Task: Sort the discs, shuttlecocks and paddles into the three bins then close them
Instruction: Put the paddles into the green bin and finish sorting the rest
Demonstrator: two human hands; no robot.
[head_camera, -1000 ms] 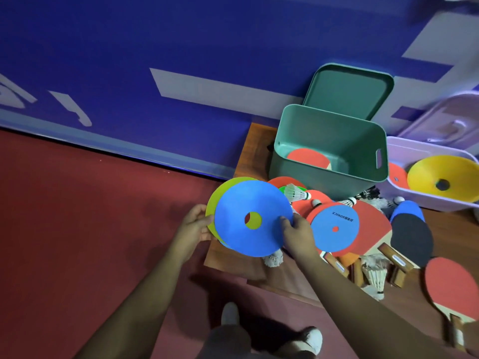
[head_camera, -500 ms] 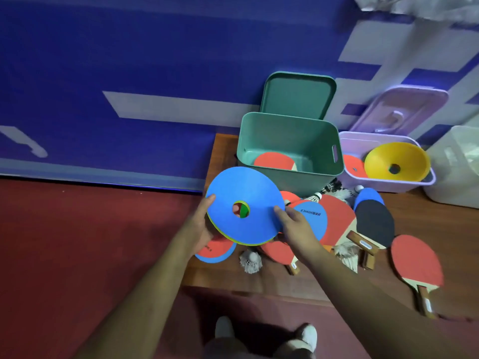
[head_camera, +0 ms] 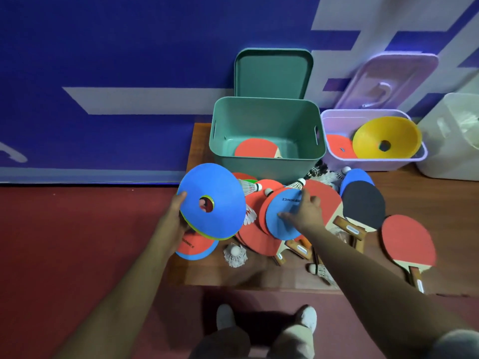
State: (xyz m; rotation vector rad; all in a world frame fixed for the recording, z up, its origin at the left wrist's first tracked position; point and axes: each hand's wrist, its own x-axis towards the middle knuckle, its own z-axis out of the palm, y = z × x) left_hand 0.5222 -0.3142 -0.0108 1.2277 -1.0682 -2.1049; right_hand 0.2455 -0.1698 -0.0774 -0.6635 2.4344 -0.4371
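Note:
My left hand (head_camera: 174, 221) holds a stack of discs by its left edge, a blue disc (head_camera: 220, 193) on top and a green rim showing under it. My right hand (head_camera: 305, 213) has its fingers spread on a smaller blue disc (head_camera: 281, 218) that lies on the pile of red paddles (head_camera: 255, 237). Shuttlecocks (head_camera: 235, 255) lie loose among them. The green bin (head_camera: 267, 130) holds one red paddle. The lilac bin (head_camera: 373, 141) holds a yellow cone disc (head_camera: 373, 133) and a red disc. A black paddle (head_camera: 364, 203) and a red paddle (head_camera: 408, 242) lie to the right.
All of it sits on a low wooden board (head_camera: 420, 193) against a blue and white wall. The green lid (head_camera: 272, 71) and lilac lid (head_camera: 388, 79) lean on that wall. A clear bin (head_camera: 453, 136) stands far right. Red floor and my shoes (head_camera: 308, 317) are below.
My right hand let go of the big blue disc stack and moved right onto the smaller blue disc. My left hand alone keeps the stack, tilted up.

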